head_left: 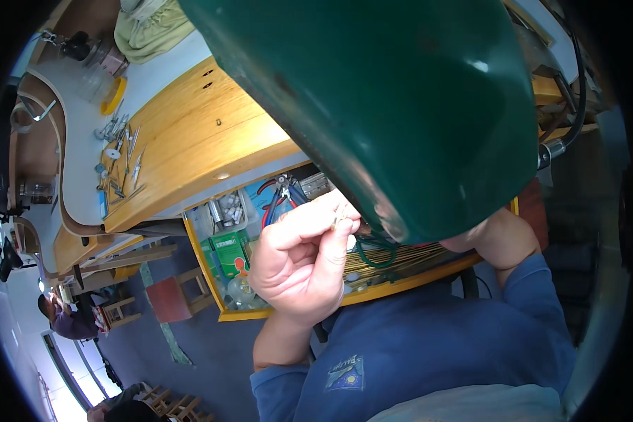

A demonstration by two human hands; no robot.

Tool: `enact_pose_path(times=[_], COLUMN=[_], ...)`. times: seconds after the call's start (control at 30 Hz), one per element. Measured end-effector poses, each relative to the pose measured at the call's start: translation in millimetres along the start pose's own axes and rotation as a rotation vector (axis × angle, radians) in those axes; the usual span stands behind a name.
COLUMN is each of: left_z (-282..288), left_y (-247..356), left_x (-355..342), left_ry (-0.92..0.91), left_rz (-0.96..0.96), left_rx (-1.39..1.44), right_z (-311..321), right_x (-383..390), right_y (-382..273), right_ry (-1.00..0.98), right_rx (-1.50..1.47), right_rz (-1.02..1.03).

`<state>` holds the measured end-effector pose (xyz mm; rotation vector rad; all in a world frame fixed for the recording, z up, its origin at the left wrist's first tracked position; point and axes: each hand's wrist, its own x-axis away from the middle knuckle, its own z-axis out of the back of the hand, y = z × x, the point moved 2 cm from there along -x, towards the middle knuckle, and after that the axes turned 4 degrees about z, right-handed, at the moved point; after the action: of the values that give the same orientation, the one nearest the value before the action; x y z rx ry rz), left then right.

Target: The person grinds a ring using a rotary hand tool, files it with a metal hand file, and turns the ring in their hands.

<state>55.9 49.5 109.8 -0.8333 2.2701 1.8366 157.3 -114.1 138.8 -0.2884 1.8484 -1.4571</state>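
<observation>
My left hand (299, 264) is closed in a pinch, thumb and forefinger on a small pale metal piece (340, 216) at the lower left edge of a large dark green hood (401, 105). That hood covers much of the upper view. Under it my right hand (482, 235) shows only partly, its fingers hidden by the hood. Below both hands an open yellow-edged drawer (257, 315) holds red-and-blue handled pliers (282, 191), a clear box of small metal parts (224, 211), a green packet (221, 257) and long thin brass-coloured rods (429, 264).
A wooden bench board (183, 141) with scattered small tools and burrs (119, 158) lies left. Behind are a yellow-lidded jar (112, 95) and a pale green cloth (148, 32). A black cable (575, 126) hangs right. Stools (190, 288) and another person (74, 320) are at lower left.
</observation>
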Motion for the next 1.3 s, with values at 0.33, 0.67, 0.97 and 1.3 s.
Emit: enact_pose_path(times=[0.33,0.67,0.97,1.3], left_z=[0,0,-2,-10], left_y=[-3,1,3,3], left_x=[0,4,2,-7], left_ry=[-0.038,-0.063,-0.014,-0.029], left_rz=[-0.095,-0.143,-0.102,-0.160], left_rx=[-0.019,-0.161,-0.071,-0.034], right_z=[-1,-8,0,8], right_x=[3,5,1,11], right_y=[13,24,36,34], right_ry=[-0.010,0.052,-0.037,-0.044], right_rx=[-0.162,-0.401,-0.219,-0.170], right_rz=[0.056,0.064,0.269,0.194])
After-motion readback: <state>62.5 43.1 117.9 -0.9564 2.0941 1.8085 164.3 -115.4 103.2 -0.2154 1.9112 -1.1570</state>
